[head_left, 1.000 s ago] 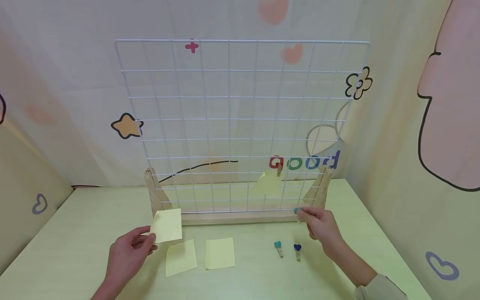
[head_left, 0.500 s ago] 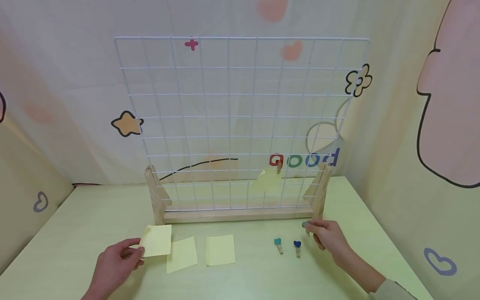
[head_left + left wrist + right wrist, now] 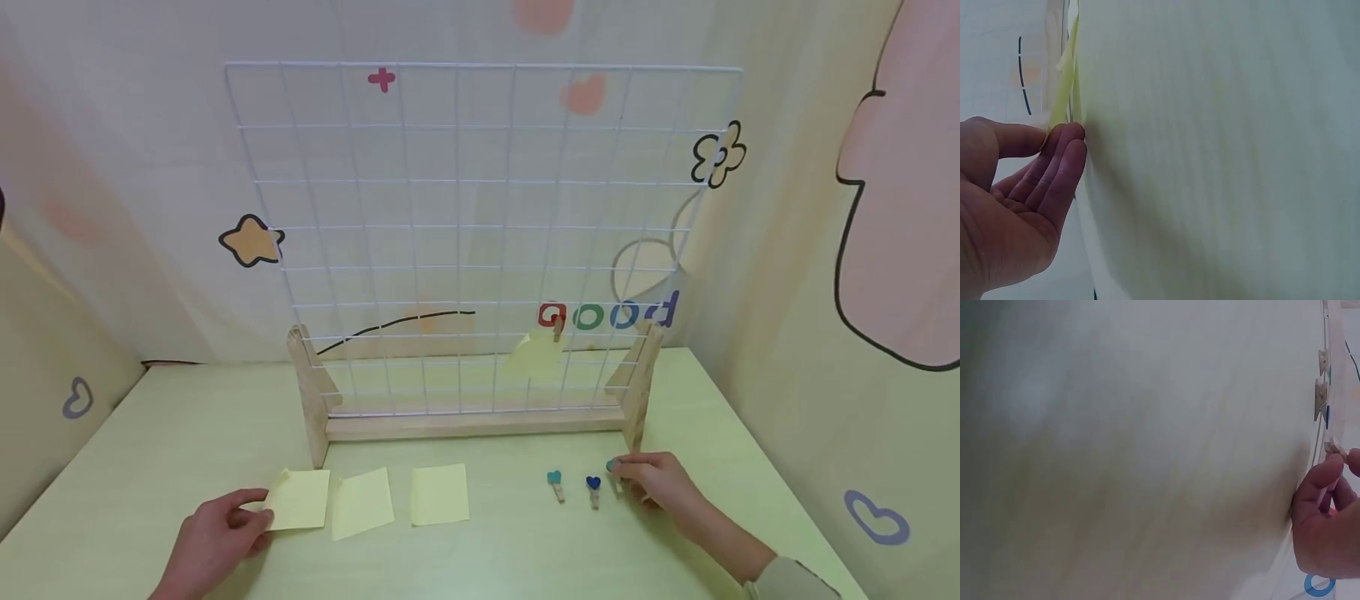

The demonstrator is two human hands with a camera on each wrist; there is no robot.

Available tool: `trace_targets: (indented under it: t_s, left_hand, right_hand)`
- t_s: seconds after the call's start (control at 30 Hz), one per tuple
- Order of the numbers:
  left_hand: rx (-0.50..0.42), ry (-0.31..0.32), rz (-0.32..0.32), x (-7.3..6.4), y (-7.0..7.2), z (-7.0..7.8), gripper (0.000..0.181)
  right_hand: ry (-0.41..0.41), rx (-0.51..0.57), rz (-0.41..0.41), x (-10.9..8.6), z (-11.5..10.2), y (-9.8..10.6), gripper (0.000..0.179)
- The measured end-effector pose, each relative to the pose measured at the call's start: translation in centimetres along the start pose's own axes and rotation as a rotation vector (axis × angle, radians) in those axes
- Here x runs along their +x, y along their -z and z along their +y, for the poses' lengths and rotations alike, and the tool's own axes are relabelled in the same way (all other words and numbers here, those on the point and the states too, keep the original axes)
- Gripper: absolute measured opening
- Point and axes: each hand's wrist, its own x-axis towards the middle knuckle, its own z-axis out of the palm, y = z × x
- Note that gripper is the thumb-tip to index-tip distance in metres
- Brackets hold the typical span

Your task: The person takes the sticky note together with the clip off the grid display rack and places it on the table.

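Note:
My left hand (image 3: 217, 537) pinches a yellow sticky note (image 3: 302, 500) by its left edge, low over the table at the front left. In the left wrist view that note (image 3: 1065, 87) appears nearly edge-on between thumb and fingers. Two more sticky notes lie to its right, a tilted one (image 3: 363, 503) and a straighter one (image 3: 439, 495). At the right, my right hand (image 3: 667, 492) pinches a small wooden clothespin (image 3: 614, 467) with a teal heart, close to the tabletop. Beside it lie a blue-heart clothespin (image 3: 594, 492) and a teal-heart clothespin (image 3: 555, 486).
Behind the notes stands a white wire grid (image 3: 459, 227) in a wooden stand (image 3: 472, 427). Another yellow note (image 3: 534, 354) hangs low on the grid from a wooden clothespin (image 3: 558, 327). A patterned cloth (image 3: 135, 192) surrounds the pale table (image 3: 187, 417).
The left hand has come down and to the left with its note, away from the tilted note. The right hand has lowered its clothespin from the grid's lower right corner towards the table.

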Motion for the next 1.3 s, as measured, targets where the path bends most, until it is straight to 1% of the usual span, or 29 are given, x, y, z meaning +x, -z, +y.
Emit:
trace_targets:
  t_s: [0.13,0.23,0.37,0.5,0.57,0.77,0.93,1.1,1.3]
  left_hand:
    - [-0.002,-0.006,-0.003,0.2,0.0,-0.4,0.044]
    - [-0.002,-0.004,-0.018,0.3,0.1,-0.6,0.044]
    - [-0.014,0.001,-0.035,0.4,-0.1,-0.7,0.044]
    - [-0.034,-0.005,-0.046,0.7,-0.3,-0.7,0.043]
    - [-0.035,-0.007,-0.052,0.8,-0.4,-0.6,0.043]
    - [0.006,-0.016,-0.06,1.0,-0.4,-0.5,0.044]
    - [0.039,-0.022,-0.054,1.2,-0.4,-0.7,0.045]
    - [0.066,-0.029,-0.052,1.2,-0.3,-1.0,0.046]
    - [0.079,-0.029,-0.066,1.0,-0.1,-0.8,0.047]
  right_hand:
    - [0.003,-0.066,0.003,0.2,0.3,0.1,0.034]
    - [0.005,-0.094,0.005,0.3,0.5,0.1,0.034]
    - [0.033,-0.118,0.009,0.3,0.7,0.3,0.032]
    - [0.071,-0.123,0.013,0.2,0.8,0.4,0.03]
    - [0.076,-0.123,0.017,0.2,0.8,0.4,0.027]
    - [0.071,-0.139,0.038,0.3,1.0,0.1,0.024]
    - [0.074,-0.136,0.052,0.3,1.0,0.0,0.025]
    - [0.08,-0.127,0.045,0.2,1.0,0.1,0.026]
    - [0.08,-0.106,0.049,0.1,1.2,0.1,0.023]
